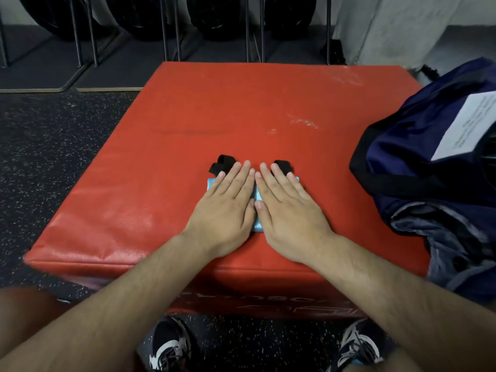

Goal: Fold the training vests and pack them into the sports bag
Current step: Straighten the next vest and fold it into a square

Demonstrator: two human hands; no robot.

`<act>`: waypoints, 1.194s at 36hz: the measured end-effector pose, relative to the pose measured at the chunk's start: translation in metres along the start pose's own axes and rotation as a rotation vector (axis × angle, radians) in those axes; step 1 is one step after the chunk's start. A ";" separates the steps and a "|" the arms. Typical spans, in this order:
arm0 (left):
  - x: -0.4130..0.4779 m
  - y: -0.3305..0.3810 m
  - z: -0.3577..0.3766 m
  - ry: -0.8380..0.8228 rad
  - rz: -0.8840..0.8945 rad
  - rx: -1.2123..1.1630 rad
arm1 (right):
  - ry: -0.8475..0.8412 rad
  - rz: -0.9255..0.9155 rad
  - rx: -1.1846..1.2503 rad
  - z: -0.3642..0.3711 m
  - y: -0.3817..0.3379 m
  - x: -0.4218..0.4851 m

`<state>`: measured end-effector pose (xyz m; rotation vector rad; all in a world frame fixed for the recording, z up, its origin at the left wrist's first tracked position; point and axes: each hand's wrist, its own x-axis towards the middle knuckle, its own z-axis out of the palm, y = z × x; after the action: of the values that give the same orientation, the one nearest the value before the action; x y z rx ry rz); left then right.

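Note:
A folded light blue training vest (256,193) with black straps (222,162) lies on the red padded box (188,135), mostly hidden under my hands. My left hand (228,202) lies flat on its left half with straight fingers. My right hand (287,205) presses flat on its right half, thumbs nearly touching. The navy sports bag (418,167) sits at the box's right edge, with grey fabric (440,232) spilling from it.
Dark speckled rubber floor (53,146) surrounds the box. Black weight plates on a metal rack (166,28) stand behind it. A white label (467,124) is on the bag. My shoes (169,347) are below the box's front edge.

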<state>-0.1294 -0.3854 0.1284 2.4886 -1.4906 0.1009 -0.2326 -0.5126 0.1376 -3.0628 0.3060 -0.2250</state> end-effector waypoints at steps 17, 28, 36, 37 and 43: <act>-0.007 -0.030 -0.004 -0.080 -0.092 -0.174 | -0.070 0.056 0.132 -0.001 0.018 -0.002; -0.014 -0.043 -0.014 -0.160 -0.228 -0.082 | -0.130 0.239 0.165 -0.007 0.023 0.002; -0.008 -0.028 -0.033 0.161 -0.058 0.031 | -0.028 -0.136 -0.003 -0.029 0.009 0.029; -0.008 -0.025 -0.036 0.136 0.001 0.024 | -0.089 -0.142 0.008 -0.030 0.009 0.033; -0.010 -0.020 -0.031 -0.074 0.101 0.058 | -0.220 -0.007 -0.018 -0.038 0.008 0.047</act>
<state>-0.1143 -0.3604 0.1537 2.4866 -1.6665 0.0711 -0.1945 -0.5318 0.1812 -3.0678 0.2864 0.1156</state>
